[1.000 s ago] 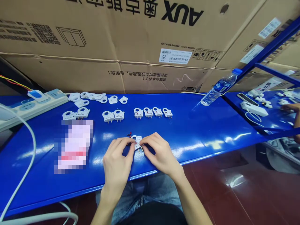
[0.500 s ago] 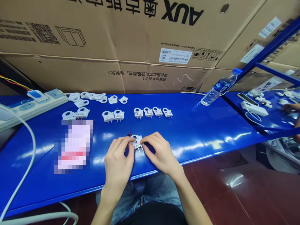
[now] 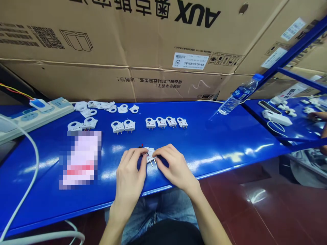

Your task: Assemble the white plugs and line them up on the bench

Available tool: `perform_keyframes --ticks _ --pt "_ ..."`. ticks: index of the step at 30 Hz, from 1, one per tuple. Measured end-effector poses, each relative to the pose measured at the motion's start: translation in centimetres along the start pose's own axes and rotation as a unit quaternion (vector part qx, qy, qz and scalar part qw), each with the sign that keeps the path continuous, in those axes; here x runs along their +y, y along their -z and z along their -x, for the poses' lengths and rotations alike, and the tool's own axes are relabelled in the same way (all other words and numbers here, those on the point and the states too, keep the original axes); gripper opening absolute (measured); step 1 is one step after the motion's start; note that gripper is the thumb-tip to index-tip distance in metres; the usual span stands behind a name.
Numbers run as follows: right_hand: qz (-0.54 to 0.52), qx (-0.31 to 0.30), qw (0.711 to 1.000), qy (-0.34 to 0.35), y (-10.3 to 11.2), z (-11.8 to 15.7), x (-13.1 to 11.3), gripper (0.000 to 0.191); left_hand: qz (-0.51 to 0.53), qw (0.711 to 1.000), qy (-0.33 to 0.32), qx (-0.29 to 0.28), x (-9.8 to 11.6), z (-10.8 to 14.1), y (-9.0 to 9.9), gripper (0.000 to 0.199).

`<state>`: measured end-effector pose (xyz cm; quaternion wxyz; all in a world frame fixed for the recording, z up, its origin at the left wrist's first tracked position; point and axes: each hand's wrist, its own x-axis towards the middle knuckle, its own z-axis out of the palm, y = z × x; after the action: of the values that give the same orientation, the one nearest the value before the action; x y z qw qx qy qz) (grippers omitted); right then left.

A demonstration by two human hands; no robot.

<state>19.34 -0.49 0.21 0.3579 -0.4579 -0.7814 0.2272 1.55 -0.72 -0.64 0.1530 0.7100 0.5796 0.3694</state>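
A white plug housing (image 3: 150,157) with two metal prongs is held upright near the front of the blue table. My left hand (image 3: 130,166) grips its left edge between thumb and fingers, the fingertips over its ring opening. From the right, my right hand (image 3: 171,164) pinches the other edge, thumb beside the prongs. A small red and black piece (image 3: 141,146), perhaps wires, pokes out behind my left fingertips; its kind is unclear. Beyond my hands stands a row of several similar white plugs (image 3: 161,122), some with dark or red wires inside. Two more plugs (image 3: 123,127) stand left of them.
Loose white housing parts (image 3: 100,105) lie at the back left beside a power strip (image 3: 33,114). A blurred pink packet (image 3: 83,156) lies left of my hands. A tilted water bottle (image 3: 240,95) leans at right. Cardboard boxes (image 3: 153,41) form the back. Another person's hand (image 3: 320,117) shows far right.
My left fingertips have shifted slightly right, covering more of the plug's ring opening. My right hand is nearly still, and the other things stay where they were.
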Motion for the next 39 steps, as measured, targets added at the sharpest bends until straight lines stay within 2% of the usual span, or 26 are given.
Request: perform_keyframes --ticks 7,22,39 --pt "0.001 -0.014 1.000 0.014 -0.03 -0.05 -0.10 0.017 -0.011 1.000 0.007 0.009 -0.06 -0.10 -0.19 0.020" --pt "0.000 0.006 1.000 -0.003 0.10 -0.08 -0.12 0.021 -0.014 0.999 -0.020 0.022 0.06 -0.05 -0.05 0.020" --pt "-0.002 0.002 1.000 -0.006 0.03 -0.08 -0.04 0.019 -0.027 1.000 0.008 0.010 0.25 -0.05 -0.06 0.023"
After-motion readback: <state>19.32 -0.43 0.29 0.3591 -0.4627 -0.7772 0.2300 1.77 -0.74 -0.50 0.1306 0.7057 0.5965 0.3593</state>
